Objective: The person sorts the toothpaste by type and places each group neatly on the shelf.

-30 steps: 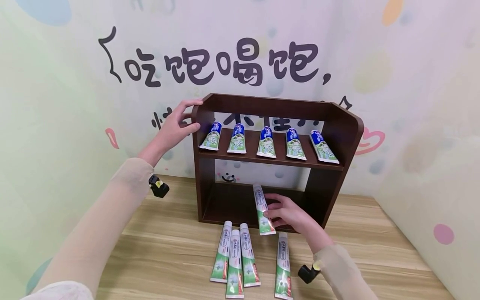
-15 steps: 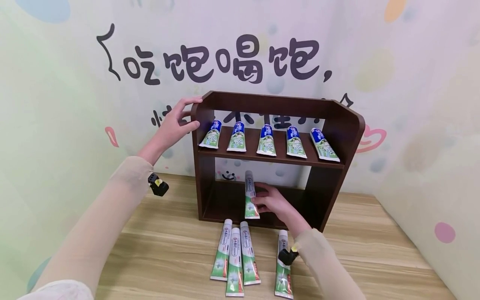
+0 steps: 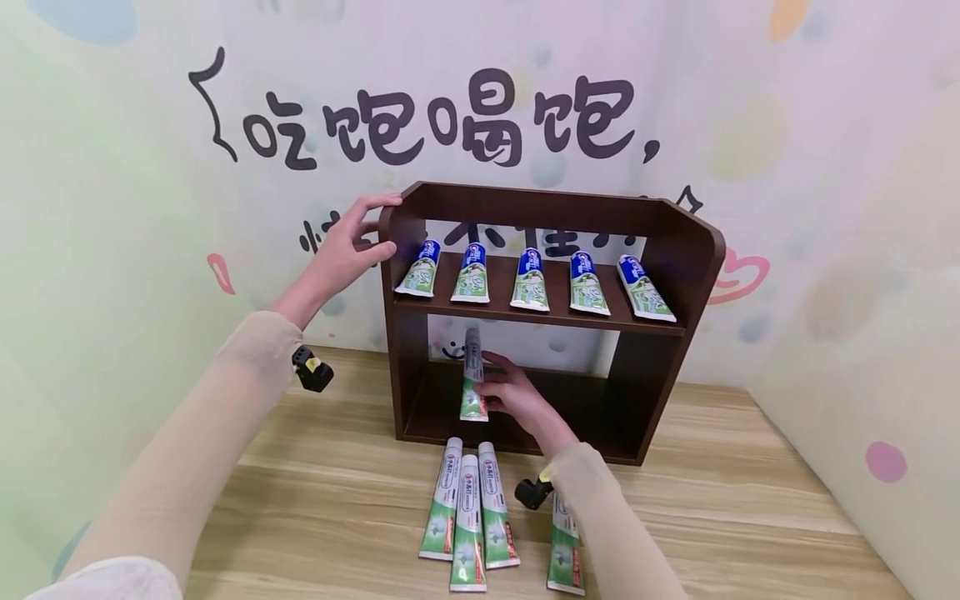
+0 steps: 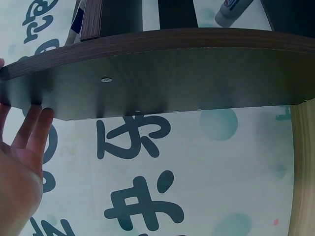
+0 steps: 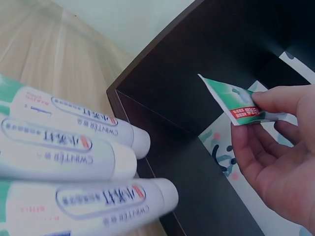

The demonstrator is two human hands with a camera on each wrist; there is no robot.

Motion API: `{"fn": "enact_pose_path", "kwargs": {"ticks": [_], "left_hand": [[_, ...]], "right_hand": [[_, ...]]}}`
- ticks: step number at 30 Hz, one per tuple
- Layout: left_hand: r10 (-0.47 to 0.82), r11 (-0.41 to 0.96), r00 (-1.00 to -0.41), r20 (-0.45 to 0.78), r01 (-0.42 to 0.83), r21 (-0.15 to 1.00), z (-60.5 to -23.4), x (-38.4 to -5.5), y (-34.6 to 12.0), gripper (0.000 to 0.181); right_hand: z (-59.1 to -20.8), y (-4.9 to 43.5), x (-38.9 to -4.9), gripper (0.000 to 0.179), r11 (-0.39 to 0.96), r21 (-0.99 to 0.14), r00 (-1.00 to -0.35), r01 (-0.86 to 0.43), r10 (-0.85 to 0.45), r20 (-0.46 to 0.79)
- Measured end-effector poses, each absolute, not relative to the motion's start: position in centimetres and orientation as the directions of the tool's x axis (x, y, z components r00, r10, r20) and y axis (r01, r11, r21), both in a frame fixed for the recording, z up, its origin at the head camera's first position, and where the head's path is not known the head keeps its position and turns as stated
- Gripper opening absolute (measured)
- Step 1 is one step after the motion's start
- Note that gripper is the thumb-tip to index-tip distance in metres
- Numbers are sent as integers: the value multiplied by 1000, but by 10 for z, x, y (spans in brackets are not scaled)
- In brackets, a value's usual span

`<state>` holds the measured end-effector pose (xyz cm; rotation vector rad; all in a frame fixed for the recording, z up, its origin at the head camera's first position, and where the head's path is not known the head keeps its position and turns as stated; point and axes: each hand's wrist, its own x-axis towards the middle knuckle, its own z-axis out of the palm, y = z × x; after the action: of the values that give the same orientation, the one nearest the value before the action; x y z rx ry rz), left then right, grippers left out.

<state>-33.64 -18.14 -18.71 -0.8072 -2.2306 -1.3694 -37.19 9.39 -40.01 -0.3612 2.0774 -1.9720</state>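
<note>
Green and white, the held tube (image 3: 473, 375) is pinched between the thumb and bent fingers of the right hand (image 3: 517, 400). It slants in the lower compartment of the dark brown shelf (image 3: 536, 204), nearer the left side panel than the right, cap raised toward the back and crimped end toward the lower board's front edge; whether it touches that board I cannot tell. The left hand (image 3: 341, 258) grips the shelf's upper left corner, thumb and fingers well spread, thumb at the side panel's front edge.

On the upper board, five blue and green tubes (image 3: 530, 281) lie spaced from left end to right end, crimped ends along the front edge, the rightmost one slanting.

Before the shelf's lower front edge, three green and white tubes (image 3: 468, 525) lie bunched on the wooden bench (image 3: 750, 500), caps toward the shelf. Another tube (image 3: 565, 550) lies apart to their right, its cap end hidden by the right sleeve (image 3: 600, 508).

Past the bench's back edge hangs a pale backdrop (image 3: 810, 167) with large dark lettering (image 3: 495, 117).
</note>
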Motion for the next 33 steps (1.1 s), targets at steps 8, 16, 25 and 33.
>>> {"fn": "enact_pose_path", "kwargs": {"ticks": [8,16,25,33], "left_hand": [[262,362,-754,602,655,663,-187,-336,-184,54],[267,363,-760,593,649,668,-187,-337,-183,54],[257,377,-760,597,648,662,-187,-336,-181,55],[257,367,-755,603,654,662,-187,-334,-181,54]], "right_hand": [[-407,71,-377,70,-15,-1000,-937,-21,-350,25],[-417,53,-375,81,-100,-994,-937,-34,-343,67],[-429,37,-381,88,-102,-991,-918,-84,-379,117],[-442,27,-384,86,-2,-987,-934,-162,-322,154]]}}
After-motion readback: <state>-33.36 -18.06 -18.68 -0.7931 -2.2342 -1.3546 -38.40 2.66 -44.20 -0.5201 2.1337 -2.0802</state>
